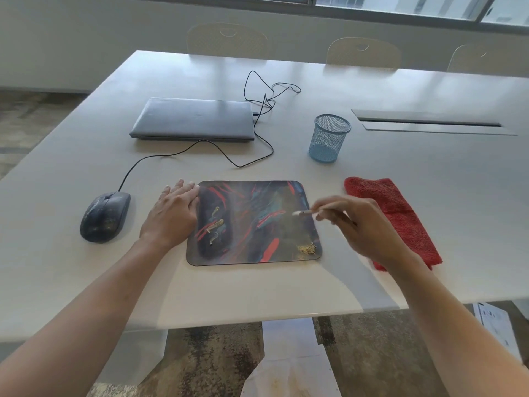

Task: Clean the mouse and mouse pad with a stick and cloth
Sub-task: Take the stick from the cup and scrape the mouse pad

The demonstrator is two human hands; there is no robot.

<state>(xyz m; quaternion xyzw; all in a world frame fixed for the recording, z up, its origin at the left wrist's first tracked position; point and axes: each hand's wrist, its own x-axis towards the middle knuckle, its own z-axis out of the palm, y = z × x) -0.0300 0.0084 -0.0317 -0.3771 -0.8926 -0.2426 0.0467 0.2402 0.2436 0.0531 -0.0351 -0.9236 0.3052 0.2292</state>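
- Two hands work: left hand (171, 213) flat, fingers spread, steadying mouse pad (253, 222).
- Right hand (357, 224) pinches stick (305, 212); scraping debris (214, 223) likely comes next.

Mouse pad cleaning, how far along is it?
Early on. Yellowish smears and crumbs still sit on the mouse pad. The left hand steadies its edge; the right hand holds the stick above it. The red cloth lies unused, and the mouse still looks grimy.
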